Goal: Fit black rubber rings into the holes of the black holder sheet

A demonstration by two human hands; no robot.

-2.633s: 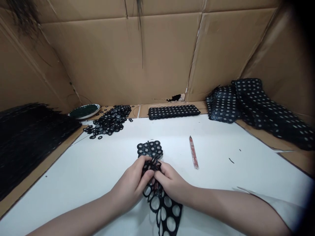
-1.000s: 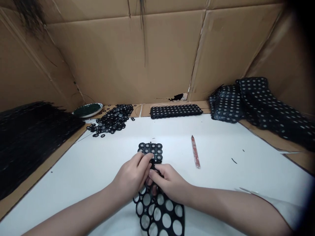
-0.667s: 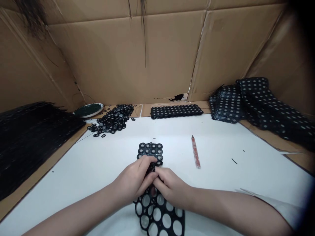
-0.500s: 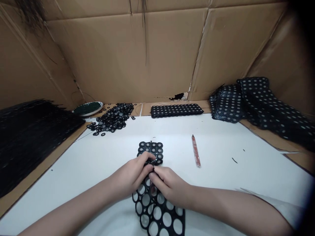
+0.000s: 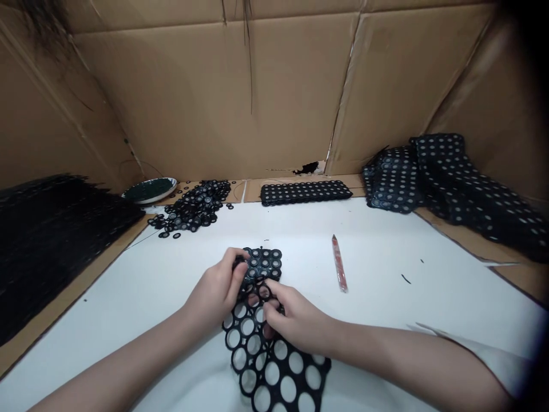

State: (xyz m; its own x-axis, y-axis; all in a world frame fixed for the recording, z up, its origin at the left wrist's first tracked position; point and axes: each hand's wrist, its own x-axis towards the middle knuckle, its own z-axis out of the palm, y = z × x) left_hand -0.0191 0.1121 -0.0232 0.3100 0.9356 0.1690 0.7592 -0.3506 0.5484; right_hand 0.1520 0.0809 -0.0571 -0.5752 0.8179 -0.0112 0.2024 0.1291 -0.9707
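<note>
matt black punched sheet (image 5: 274, 360), smooth white tabletop (image 5: 386, 274), rough cardboard walls (image 5: 193, 103)

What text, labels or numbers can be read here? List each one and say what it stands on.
None can be read.
The red pen-like stick on the white table may bear print, but it is too small and blurred to tell.
The cardboard walls, the black perforated sheet under the left hand and right hand, and the loose rings show no lettering.

A small piecework workshop: cardboard walls (image 5: 206, 97) fence a white desk (image 5: 377, 286) heaped with loose black rings (image 5: 193, 209) and stacked punched sheets (image 5: 450, 183).
</note>
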